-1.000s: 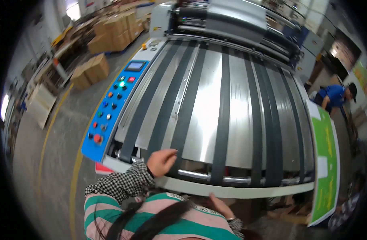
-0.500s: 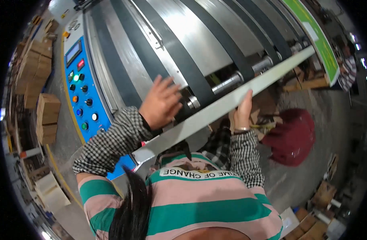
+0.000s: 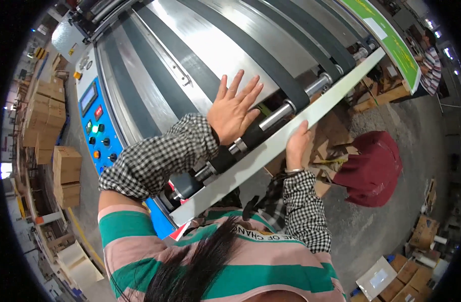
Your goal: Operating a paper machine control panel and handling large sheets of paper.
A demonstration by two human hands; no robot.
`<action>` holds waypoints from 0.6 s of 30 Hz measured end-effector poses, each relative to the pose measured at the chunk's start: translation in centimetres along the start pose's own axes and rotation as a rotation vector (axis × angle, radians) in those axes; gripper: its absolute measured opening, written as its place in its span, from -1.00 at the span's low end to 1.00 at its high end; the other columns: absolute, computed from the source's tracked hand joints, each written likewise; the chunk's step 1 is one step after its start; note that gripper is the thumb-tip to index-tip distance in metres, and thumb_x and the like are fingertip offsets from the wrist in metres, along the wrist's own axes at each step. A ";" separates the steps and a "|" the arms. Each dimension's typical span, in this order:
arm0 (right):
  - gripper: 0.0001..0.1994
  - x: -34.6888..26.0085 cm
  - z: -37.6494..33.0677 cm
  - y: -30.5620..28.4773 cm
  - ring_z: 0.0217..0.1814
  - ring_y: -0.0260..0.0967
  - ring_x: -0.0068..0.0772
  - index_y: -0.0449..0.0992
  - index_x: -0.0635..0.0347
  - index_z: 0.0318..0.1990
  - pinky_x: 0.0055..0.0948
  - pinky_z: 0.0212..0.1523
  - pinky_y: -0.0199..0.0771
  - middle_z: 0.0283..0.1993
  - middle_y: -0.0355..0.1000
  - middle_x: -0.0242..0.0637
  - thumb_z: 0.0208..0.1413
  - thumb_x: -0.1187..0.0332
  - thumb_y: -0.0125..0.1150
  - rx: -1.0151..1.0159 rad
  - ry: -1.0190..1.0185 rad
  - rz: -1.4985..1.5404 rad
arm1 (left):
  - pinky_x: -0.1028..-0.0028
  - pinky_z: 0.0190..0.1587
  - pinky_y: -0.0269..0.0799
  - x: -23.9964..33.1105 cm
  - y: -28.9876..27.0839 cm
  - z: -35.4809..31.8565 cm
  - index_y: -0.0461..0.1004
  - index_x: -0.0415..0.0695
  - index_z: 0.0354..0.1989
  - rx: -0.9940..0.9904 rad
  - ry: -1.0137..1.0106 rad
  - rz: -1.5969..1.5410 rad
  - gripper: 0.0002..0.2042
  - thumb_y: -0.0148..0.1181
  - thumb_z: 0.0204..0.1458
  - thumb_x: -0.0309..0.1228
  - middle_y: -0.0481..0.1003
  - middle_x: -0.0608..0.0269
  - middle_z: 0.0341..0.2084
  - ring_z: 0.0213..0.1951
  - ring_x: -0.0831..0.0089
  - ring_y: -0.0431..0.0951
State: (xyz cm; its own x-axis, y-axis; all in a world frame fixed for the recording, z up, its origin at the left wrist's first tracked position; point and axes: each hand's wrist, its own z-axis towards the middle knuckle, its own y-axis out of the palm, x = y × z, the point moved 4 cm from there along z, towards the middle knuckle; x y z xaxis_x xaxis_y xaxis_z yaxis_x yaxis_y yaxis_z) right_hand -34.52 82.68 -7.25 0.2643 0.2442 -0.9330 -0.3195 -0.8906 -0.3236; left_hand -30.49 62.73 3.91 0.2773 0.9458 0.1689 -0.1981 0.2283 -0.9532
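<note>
In front of me is a machine with dark belts [image 3: 270, 65] running over a shiny metal bed [image 3: 218, 53]. My left hand [image 3: 235, 108] lies flat with its fingers spread over the belt and bed near the front roller [image 3: 275, 117], holding nothing. Along the machine's front edge runs a long pale rail [image 3: 260, 158]. My right hand [image 3: 297, 146] grips the near side of that rail, its thumb side up; most of its fingers are hidden. Both forearms wear black-and-white checked sleeves.
A blue control panel [image 3: 94, 121] with buttons and a small screen is at left. A dark red cloth-covered seat [image 3: 373, 168] stands at right. Cardboard boxes [image 3: 44, 118] are stacked far left. Beyond the green side panel [image 3: 389, 45], another person [image 3: 431, 70] stands in a striped top.
My left hand has moved right and forward, from raised with bent fingers to spread over the belts. My right hand has stayed at the rail while the view has shifted slightly.
</note>
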 end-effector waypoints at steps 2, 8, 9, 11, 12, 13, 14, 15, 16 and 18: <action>-0.42 0.2 -0.2 0.4 -0.03 0.23 0.11 0.20 0.63 -0.06 -0.20 0.02 0.16 -0.07 0.26 0.28 0.17 0.07 -0.28 -0.007 -0.002 -0.010 | 0.05 0.25 -0.47 0.6 2.5 0.4 -0.02 -0.15 0.22 0.076 -0.035 -0.243 -0.44 -0.17 0.07 -0.15 -0.06 0.19 0.24 0.29 0.13 -0.26; -0.43 1.4 0.3 0.5 0.00 0.23 0.08 0.22 0.59 -0.06 -0.23 0.03 0.16 -0.07 0.27 0.24 0.16 0.07 -0.26 -0.040 0.035 -0.011 | 0.09 0.26 -0.50 -1.2 3.2 1.2 -0.06 -0.16 0.22 0.014 -0.039 -0.099 -0.42 -0.14 0.06 -0.16 -0.08 0.11 0.24 0.29 0.13 -0.27; -0.44 1.2 0.4 0.8 -0.01 0.23 0.08 0.22 0.59 -0.06 -0.23 0.03 0.16 -0.07 0.28 0.24 0.16 0.07 -0.26 -0.011 0.001 -0.017 | 0.09 0.26 -0.48 -1.5 0.8 0.8 -0.05 -0.17 0.22 0.010 -0.017 -0.036 -0.42 -0.13 0.06 -0.16 -0.08 0.11 0.24 0.29 0.12 -0.27; -0.44 1.2 0.6 0.7 -0.01 0.23 0.08 0.22 0.58 -0.06 -0.23 0.02 0.16 -0.07 0.27 0.24 0.16 0.07 -0.25 0.014 0.008 -0.015 | 0.08 0.26 -0.46 -0.4 2.1 1.2 -0.03 -0.18 0.21 -0.029 0.033 -0.129 -0.43 -0.14 0.06 -0.16 -0.08 0.11 0.24 0.28 0.12 -0.27; -0.45 1.0 0.5 0.6 -0.01 0.22 0.09 0.22 0.58 -0.06 -0.23 0.02 0.16 -0.07 0.27 0.23 0.16 0.08 -0.25 0.022 0.009 -0.018 | 0.07 0.25 -0.44 0.7 3.3 1.4 -0.02 -0.19 0.21 -0.063 0.064 -0.219 -0.43 -0.16 0.07 -0.15 -0.07 0.10 0.23 0.28 0.11 -0.26; -0.45 0.4 -0.3 1.3 -0.01 0.22 0.09 0.22 0.58 -0.06 -0.23 0.02 0.16 -0.07 0.27 0.23 0.16 0.08 -0.25 -0.010 0.012 -0.007 | 0.04 0.24 -0.42 1.2 7.8 1.0 0.00 -0.22 0.19 -0.127 0.106 -0.150 -0.44 -0.20 0.08 -0.13 -0.06 0.08 0.23 0.28 0.08 -0.25; -0.45 0.1 -0.4 1.4 -0.01 0.23 0.08 0.22 0.57 -0.06 -0.23 0.01 0.17 -0.06 0.26 0.23 0.16 0.08 -0.25 -0.049 0.017 0.013 | 0.03 0.24 -0.42 0.9 7.6 2.1 0.00 -0.23 0.19 -0.050 -0.013 -0.141 -0.44 -0.24 0.09 -0.11 -0.06 0.06 0.22 0.28 0.08 -0.25; -0.46 0.0 -0.4 1.7 -0.02 0.23 0.08 0.22 0.56 -0.05 -0.23 0.00 0.17 -0.05 0.26 0.23 0.17 0.08 -0.25 -0.098 0.017 0.030 | 0.04 0.24 -0.42 0.1 7.1 2.6 0.00 -0.23 0.19 -0.043 0.038 -0.094 -0.44 -0.25 0.09 -0.11 -0.07 0.06 0.23 0.28 0.08 -0.24; -0.46 0.5 -0.4 1.3 -0.02 0.23 0.08 0.22 0.56 -0.05 -0.23 0.00 0.17 -0.05 0.26 0.23 0.17 0.08 -0.25 -0.093 0.029 0.020 | 0.04 0.25 -0.42 0.1 6.3 2.8 0.00 -0.24 0.19 -0.043 0.096 -0.065 -0.44 -0.25 0.10 -0.12 -0.08 0.06 0.23 0.28 0.08 -0.24; -0.39 1.1 0.3 0.3 -0.11 0.27 0.02 0.29 0.59 -0.15 -0.24 -0.04 0.19 -0.16 0.33 0.17 0.16 0.00 -0.27 0.019 0.002 -0.018 | 0.04 0.25 -0.43 0.9 2.9 1.9 -0.01 -0.23 0.19 -0.049 0.130 -0.084 -0.45 -0.25 0.10 -0.13 -0.08 0.07 0.23 0.28 0.08 -0.24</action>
State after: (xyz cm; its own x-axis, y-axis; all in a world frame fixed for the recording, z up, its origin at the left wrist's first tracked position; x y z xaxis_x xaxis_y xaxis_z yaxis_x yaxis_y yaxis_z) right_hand -34.64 82.81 -8.40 0.2720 0.2595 -0.9266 -0.3316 -0.8787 -0.3434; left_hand -32.56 64.70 1.77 0.4110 0.8853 0.2176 -0.1236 0.2906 -0.9488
